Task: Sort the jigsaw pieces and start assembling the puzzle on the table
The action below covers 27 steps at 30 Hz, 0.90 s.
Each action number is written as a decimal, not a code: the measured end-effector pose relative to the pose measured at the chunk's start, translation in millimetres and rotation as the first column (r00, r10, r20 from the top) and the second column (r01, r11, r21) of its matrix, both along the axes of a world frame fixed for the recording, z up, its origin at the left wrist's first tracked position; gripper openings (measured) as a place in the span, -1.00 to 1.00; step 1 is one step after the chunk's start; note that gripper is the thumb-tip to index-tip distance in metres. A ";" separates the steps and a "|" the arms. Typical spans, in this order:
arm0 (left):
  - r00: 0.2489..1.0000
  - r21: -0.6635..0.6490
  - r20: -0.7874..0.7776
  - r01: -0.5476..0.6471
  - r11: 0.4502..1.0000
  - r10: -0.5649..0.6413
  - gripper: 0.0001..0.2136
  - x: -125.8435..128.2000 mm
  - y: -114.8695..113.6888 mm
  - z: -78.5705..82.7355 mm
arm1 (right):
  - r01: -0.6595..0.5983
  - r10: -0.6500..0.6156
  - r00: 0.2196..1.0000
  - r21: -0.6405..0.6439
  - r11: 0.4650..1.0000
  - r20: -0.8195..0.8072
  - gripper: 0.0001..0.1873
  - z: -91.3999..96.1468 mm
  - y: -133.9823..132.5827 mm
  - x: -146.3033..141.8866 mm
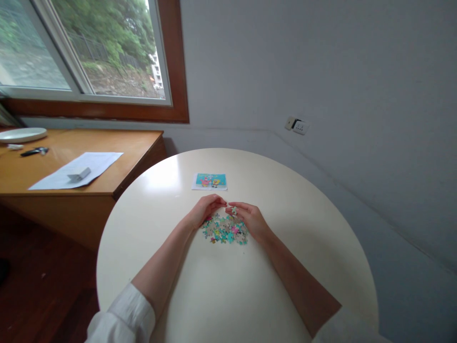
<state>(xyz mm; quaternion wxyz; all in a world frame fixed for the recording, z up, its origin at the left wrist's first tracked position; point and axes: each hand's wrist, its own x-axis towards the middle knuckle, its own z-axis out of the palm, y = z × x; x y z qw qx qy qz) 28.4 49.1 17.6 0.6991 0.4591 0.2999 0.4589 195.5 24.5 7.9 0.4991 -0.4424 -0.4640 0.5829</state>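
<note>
A heap of small colourful jigsaw pieces lies in the middle of a round cream table. My left hand rests at the heap's left edge, fingers curled together and pointing right. My right hand sits at the heap's right edge and pinches a single puzzle piece between thumb and fingers. The two hands' fingertips nearly meet above the heap. A small picture card with cartoon figures on a blue ground lies flat just beyond the hands.
A wooden desk stands to the left under a window, bearing a paper sheet, a white plate and a dark pen-like object. The grey wall to the right carries a socket. Dark wooden floor lies lower left.
</note>
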 end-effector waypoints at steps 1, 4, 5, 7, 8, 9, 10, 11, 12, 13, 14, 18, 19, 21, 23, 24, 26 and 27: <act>1.000 -0.031 0.016 0.020 0.999 -0.020 -0.77 -0.9 0.4 0.0 | -0.027 0.026 0.999 -0.021 0.999 -0.023 -0.68 1.9 -0.6 0.8; 0.995 -0.091 0.051 0.088 0.992 -0.084 -0.78 -3.9 1.1 0.8 | -0.104 0.100 0.993 -0.061 0.993 -0.066 -0.70 6.8 -1.7 4.5; 0.993 -0.101 0.059 0.107 0.989 -0.101 -0.78 -4.6 1.0 1.2 | -0.128 0.123 0.990 -0.066 0.990 -0.074 -0.70 7.9 -1.9 6.0; 0.988 -0.113 0.073 0.141 0.984 -0.133 -0.77 -5.6 0.2 2.2 | -0.169 0.163 0.983 -0.073 0.983 -0.084 -0.71 9.7 -2.2 8.7; 0.986 -0.117 0.079 0.158 0.980 -0.150 -0.77 -5.8 -0.3 2.6 | -0.186 0.179 0.980 -0.076 0.980 -0.088 -0.71 10.4 -2.5 9.8; 0.982 -0.123 0.085 0.179 0.976 -0.169 -0.77 -5.9 -0.9 2.9 | -0.203 0.196 0.976 -0.080 0.976 -0.094 -0.70 11.0 -2.9 10.7; 0.977 -0.132 0.091 0.203 0.970 -0.192 -0.76 -5.9 -1.5 3.0 | -0.222 0.213 0.972 -0.086 0.971 -0.102 -0.70 11.6 -3.5 11.3; 0.971 -0.142 0.100 0.229 0.963 -0.216 -0.77 -5.9 -2.1 3.1 | -0.245 0.234 0.965 -0.093 0.965 -0.114 -0.70 12.1 -4.3 11.7; 0.965 -0.150 0.112 0.253 0.956 -0.238 -0.77 -5.9 -2.5 3.1 | -0.273 0.259 0.957 -0.104 0.957 -0.128 -0.71 12.4 -5.1 11.8; 0.958 -0.153 0.124 0.277 0.949 -0.260 -0.77 -6.0 -2.9 3.1 | -0.301 0.285 0.948 -0.116 0.946 -0.140 -0.71 12.4 -6.0 11.7; 0.951 -0.153 0.134 0.298 0.942 -0.278 -0.78 -6.1 -3.1 3.1 | -0.327 0.308 0.940 -0.128 0.936 -0.149 -0.70 12.2 -6.7 11.4; 0.940 -0.168 0.146 0.331 0.929 -0.308 -0.80 -6.5 -3.0 3.0 | -0.287 0.273 0.951 -0.082 0.955 -0.144 -0.66 7.5 -5.5 10.7; 0.944 -0.176 0.146 0.319 0.931 -0.296 -0.80 -6.4 -2.8 2.9 | -0.235 0.226 0.965 -0.054 0.970 -0.135 -0.64 5.5 -3.9 10.9; 0.958 -0.185 0.148 0.272 0.945 -0.246 -0.82 -5.7 -1.9 2.2 | -0.109 0.108 0.989 -0.006 0.994 -0.103 -0.58 1.1 0.5 11.7; 0.971 -0.188 0.151 0.213 0.959 -0.186 -0.85 -4.6 -1.1 1.2 | 0.015 -0.014 0.999 0.027 1.000 -0.048 -0.52 -3.4 5.3 12.3; 0.975 -0.190 0.151 0.190 0.963 -0.162 -0.86 -4.2 -0.9 0.8 | 0.068 -0.068 0.998 0.042 0.997 -0.015 -0.50 -5.4 7.4 12.3; 0.980 -0.193 0.147 0.160 0.968 -0.133 -0.89 -3.4 -0.8 0.4 | 0.148 -0.153 0.987 0.075 0.986 0.058 -0.49 -8.9 10.2 11.4; 0.982 -0.191 0.143 0.149 0.970 -0.123 -0.89 -3.2 -1.0 0.4 | 0.170 -0.179 0.979 0.093 0.981 0.094 -0.51 -10.2 10.9 10.7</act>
